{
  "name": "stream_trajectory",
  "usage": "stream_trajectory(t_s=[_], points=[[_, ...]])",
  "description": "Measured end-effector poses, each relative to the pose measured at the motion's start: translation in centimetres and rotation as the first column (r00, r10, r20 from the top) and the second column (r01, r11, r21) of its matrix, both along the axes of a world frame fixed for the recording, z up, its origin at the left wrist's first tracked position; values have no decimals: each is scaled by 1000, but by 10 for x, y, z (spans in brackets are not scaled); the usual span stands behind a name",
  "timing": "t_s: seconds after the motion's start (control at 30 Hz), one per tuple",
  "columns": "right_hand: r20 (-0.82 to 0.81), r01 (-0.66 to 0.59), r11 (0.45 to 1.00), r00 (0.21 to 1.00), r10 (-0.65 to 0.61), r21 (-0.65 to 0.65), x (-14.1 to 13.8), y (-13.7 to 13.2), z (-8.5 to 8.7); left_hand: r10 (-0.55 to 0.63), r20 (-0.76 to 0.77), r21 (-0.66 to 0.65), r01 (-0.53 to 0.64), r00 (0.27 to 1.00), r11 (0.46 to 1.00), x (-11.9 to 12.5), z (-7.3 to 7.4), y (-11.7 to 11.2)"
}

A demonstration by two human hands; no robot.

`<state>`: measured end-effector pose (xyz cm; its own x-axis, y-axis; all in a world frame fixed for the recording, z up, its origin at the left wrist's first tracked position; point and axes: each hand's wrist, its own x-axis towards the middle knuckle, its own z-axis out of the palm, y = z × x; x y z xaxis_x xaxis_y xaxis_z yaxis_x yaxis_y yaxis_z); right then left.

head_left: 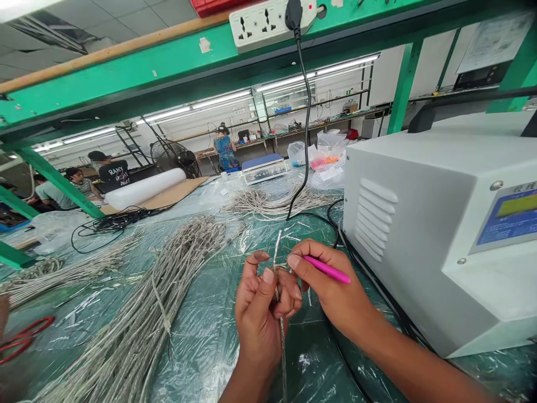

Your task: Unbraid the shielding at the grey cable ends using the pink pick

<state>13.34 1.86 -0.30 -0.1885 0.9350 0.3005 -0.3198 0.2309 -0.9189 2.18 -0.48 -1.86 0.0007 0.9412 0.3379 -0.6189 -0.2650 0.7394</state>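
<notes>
My left hand [264, 302] is closed on a thin braided cable [282, 341]. Silvery foil [277, 246] shows at the cable's upper end, and its lower part runs down out of view. Close by on the right, my right hand [331, 280] grips a slim tool with a bright pink handle [329, 270]. Its thin tip points at the cable by my left fingers; what kind of tool it is I cannot make out. Left of my hands lies a large bundle of braided cables [142, 313], several of them with frayed ends.
A grey machine [411, 224] with a display stands close on the right, black cords along its base. More cable bundles [268, 201] lie behind and left. Red-handled scissors [25, 338] are at the left edge. A power strip [268, 25] hangs overhead, its black cord dropping to the table.
</notes>
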Motion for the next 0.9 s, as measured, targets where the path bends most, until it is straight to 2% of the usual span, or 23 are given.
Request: stream_trajectory(t_s=[0.1, 0.2, 0.27, 0.33, 0.4, 0.43, 0.47, 0.5, 0.63, 0.77, 0.9], points=[[102, 186, 981, 976, -191, 53, 2, 2, -1, -1, -21, -13, 1, 1000, 1000, 0, -1, 0], [162, 326, 936, 925, -345, 134, 5, 2, -2, 16, -53, -30, -17, 998, 999, 0, -1, 0], [157, 433, 873, 868, -471, 224, 8, 2, -3, 24, -65, -25, -26, 998, 999, -1, -1, 0], [111, 526, 789, 806, -582, 319, 10, 1, -3, 20, -67, -10, -20, 998, 1000, -1, -2, 0], [58, 575, 711, 760, -648, 405, 12, 1, -3, 8, -75, -11, -9, 997, 1000, -1, -3, 1], [42, 577, 693, 755, -655, 433, 13, 2, -3, 5, -81, -20, -6, 997, 1000, -1, -3, 1], [39, 561, 698, 766, -641, 446, 14, 2, -3, 2, -87, -27, -4, 996, 1000, 0, -3, 0], [49, 528, 725, 793, -608, 443, 15, 2, -4, -2, -94, -34, -1, 996, 999, 0, -2, 0], [171, 304, 874, 905, -389, 379, 17, 4, -4, -20, -112, -39, 15, 994, 999, 2, -1, 0], [274, 119, 927, 935, -225, 357, 17, 3, 1, -60, -77, -45, 57, 995, 997, 2, -3, 2], [258, -26, 968, 965, -41, 250, 17, 2, 6, -58, -89, -41, 55, 994, 998, 2, -6, 3]])
